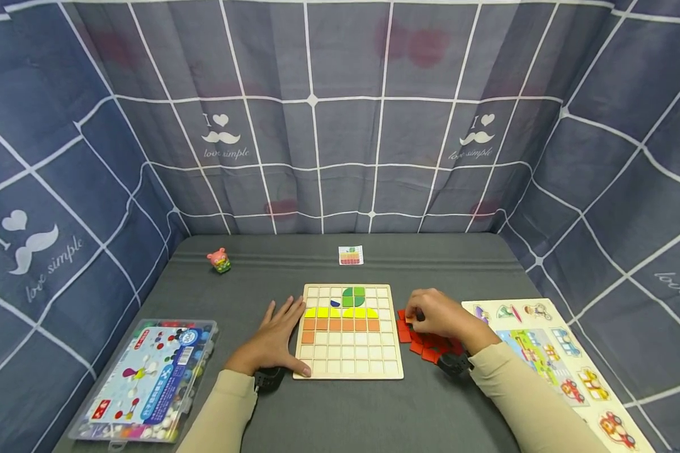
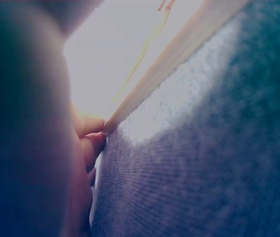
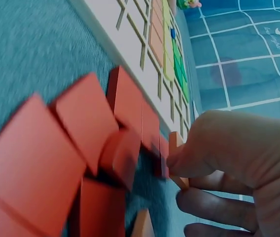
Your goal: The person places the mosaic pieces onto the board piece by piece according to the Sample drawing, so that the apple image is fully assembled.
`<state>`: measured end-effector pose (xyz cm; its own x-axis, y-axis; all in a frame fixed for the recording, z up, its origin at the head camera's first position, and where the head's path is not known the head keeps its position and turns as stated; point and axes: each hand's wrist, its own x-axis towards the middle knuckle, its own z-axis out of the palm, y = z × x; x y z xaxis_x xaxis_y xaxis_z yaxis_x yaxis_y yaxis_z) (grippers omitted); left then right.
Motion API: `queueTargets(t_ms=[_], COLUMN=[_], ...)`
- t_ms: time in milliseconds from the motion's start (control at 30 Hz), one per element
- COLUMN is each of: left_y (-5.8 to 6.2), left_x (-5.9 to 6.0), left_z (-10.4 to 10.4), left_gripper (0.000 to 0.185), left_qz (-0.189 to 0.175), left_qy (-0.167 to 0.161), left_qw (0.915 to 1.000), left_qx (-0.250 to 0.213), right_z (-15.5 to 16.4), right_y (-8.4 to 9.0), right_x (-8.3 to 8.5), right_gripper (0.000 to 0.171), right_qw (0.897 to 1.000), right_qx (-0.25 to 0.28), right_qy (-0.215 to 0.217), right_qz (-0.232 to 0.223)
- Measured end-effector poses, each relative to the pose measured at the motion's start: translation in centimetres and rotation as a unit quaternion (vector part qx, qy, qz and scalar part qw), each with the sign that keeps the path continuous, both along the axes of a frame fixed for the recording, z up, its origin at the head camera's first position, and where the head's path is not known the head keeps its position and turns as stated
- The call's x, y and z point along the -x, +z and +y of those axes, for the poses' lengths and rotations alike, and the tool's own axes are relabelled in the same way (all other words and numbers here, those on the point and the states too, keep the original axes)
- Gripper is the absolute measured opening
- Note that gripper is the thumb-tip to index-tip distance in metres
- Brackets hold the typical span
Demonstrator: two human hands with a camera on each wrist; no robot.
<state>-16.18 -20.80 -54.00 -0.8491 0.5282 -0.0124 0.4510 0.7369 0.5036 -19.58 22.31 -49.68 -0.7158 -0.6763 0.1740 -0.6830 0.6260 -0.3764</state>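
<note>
A: Starting with the orange tile (image 3: 176, 139): held where?

B: Just off the 3 o'clock edge of the grid board (image 1: 345, 358), by the red tiles (image 1: 430, 355). Pinched in the right hand (image 1: 442, 318), grip closed to about the tile's thickness, thumb against fingers.

A: Likely to slip?

B: Could twist or drop into the heap, from being caught by so narrow an edge. Could also sweep red tiles against the rim, from working so near it. Might confuse picks too, given apparently another orange piece (image 3: 142, 227) among the red.

A: Safe on the board?

B: Perhaps not. Could nudge the orange row (image 1: 340, 324) or the yellow pieces (image 1: 359, 313) by brushing low across from 3 o'clock.

A: And steady?

B: Braced at 8 o'clock by the left hand (image 1: 272, 340), fingers spread and fairly straight, thumb over the 7 o'clock corner. Could skid on the worktop (image 1: 340, 415) from lifting that thumb.

A: Further out?

B: Could catch the picture board (image 1: 544, 352), between 3 and 4 o'clock, with the right sleeve (image 1: 532, 399), shoving it towards the heap.
</note>
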Motion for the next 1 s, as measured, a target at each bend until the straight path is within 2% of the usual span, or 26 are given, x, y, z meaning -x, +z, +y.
queueTargets(t_ms=[300, 500, 767, 1000], left_y=[0.2, 0.2, 0.2, 0.1], left_x=[0.1, -0.1, -0.1, 0.0], left_z=[0.1, 0.2, 0.1, 0.0], left_gripper=[0.155, 0.155, 0.154, 0.153], left_qz=[0.000, -0.003, -0.001, 0.000], left_qy=[0.004, 0.007, 0.002, -0.004], left_qw=[1.0000, 0.9999, 1.0000, 1.0000], left_qx=[-0.002, 0.011, 0.002, 0.001], right_z=[-2.7, -5.3, -9.2, -13.1], right_y=[-0.1, -0.2, -0.8, -1.2], right_x=[0.3, -0.2, -0.8, -1.7], right_gripper=[0.015, 0.011, 0.010, 0.010], right_qw=[0.999, 0.999, 0.996, 0.993], right_qx=[0.023, 0.036, 0.055, 0.078], right_qy=[0.007, 0.027, 0.066, 0.086], right_qz=[0.022, 0.003, 0.038, 0.032])
